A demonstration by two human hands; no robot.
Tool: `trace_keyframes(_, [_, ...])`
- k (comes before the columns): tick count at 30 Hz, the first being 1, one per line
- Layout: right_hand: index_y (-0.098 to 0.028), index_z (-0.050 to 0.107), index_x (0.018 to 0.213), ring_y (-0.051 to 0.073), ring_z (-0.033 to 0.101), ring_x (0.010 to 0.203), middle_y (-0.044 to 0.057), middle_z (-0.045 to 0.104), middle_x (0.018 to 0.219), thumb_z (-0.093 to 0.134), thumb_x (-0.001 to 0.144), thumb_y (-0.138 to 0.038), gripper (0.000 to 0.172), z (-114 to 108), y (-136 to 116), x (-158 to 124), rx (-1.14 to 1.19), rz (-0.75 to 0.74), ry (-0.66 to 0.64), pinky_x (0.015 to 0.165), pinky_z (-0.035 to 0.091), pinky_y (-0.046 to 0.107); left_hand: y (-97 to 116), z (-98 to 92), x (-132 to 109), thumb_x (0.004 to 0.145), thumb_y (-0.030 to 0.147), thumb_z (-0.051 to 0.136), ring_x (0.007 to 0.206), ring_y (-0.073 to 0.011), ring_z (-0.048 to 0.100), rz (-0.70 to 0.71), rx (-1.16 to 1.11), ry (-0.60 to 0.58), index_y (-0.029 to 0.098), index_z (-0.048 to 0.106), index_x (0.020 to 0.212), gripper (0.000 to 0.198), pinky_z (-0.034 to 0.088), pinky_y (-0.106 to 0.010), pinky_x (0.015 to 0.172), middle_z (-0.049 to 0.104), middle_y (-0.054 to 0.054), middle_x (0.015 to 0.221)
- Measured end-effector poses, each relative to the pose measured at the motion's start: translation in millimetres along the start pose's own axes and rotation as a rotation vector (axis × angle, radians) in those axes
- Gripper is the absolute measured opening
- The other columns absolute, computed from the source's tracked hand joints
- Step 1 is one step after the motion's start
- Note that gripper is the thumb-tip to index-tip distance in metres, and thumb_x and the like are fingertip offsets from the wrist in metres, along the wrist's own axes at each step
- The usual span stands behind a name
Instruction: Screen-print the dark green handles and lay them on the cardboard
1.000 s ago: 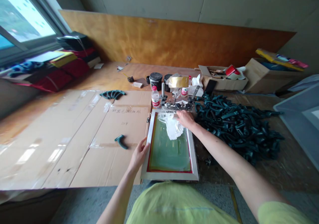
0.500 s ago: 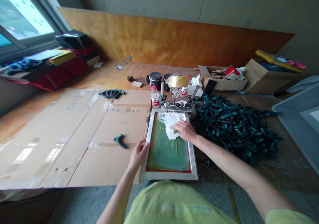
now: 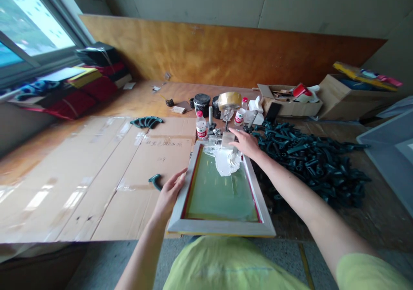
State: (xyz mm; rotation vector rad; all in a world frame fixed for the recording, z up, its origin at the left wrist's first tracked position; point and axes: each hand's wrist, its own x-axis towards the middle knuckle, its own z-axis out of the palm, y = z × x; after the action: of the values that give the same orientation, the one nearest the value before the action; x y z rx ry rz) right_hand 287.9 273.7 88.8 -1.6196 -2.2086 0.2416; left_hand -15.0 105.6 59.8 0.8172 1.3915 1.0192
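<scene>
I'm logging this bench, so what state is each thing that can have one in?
Silver metal-framed green screen: near end apparently raised, left side held by left hand.
White paste: smeared in a patch on the screen's far part.
Clear red-capped plastic bottle nearest the screen: upright, capped.
Dark-green plastic parts at right: heaped loosely.
Flapped brown cardboard box: open, filled.

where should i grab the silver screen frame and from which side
I'd take the silver frame by its left rail, on the nearer half, coming from the left. It is a flat rectangle, so that straight bare rail offers a long edge; the left hand is at it. White paste on the mesh and metal hardware at the far end make those spots worse.
</scene>
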Motion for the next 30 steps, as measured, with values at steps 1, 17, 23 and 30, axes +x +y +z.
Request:
trace_keyframes(1, [-0.025,0.053,0.134,0.023,0.063,0.097,0.007,0.066,0.115,0.063,0.085,-0.037,0.051,-5,11,-1,0.012,0.042,0.062,0.086,0.049,0.034,12,1.9,1,0.073,0.063,0.064,0.068,-0.0180,0.065,0.039,-0.004,0.016,0.020,0.064,0.115,0.061,0.050,-0.026,0.057,0.071,-0.003,0.086])
trace_keyframes(17, [-0.021,0.068,0.097,0.020,0.055,0.095,0.005,0.062,0.093,0.059,0.089,-0.024,0.012,68,-9,-123,0.052,-0.008,-0.030,0.088,0.043,0.033,21,64.2,19,0.079,0.066,0.055,0.070,-0.0174,0.067,0.090,-0.161,-0.030,0.017,0.057,0.117,0.063,0.052,-0.026,0.058,0.070,-0.007,0.082])
trace_keyframes(23, [-0.024,0.067,0.102,0.019,0.056,0.087,0.003,0.064,0.086,0.057,0.091,-0.035,0.019,76,-75,-163,0.087,-0.453,-0.102,0.082,0.044,0.031,-78,61.5,-15,0.076,0.063,0.060,0.078,-0.0233,0.070,-0.366,-0.233,-0.118,0.018,0.060,0.098,0.050,0.056,-0.033,0.063,0.071,-0.009,0.084])
trace_keyframes(30, [-0.018,0.068,0.105,0.021,0.062,0.095,0.012,0.067,0.103,0.046,0.087,-0.008,0.030,37,86,-180,-0.327,0.349,-0.153,0.082,0.047,0.030,-98,-86.6,44,0.082,0.059,0.036,0.051,-0.0202,0.063,-0.280,0.225,0.396,0.018,0.056,0.066,0.048,0.055,-0.035,0.056,0.065,-0.011,0.059])
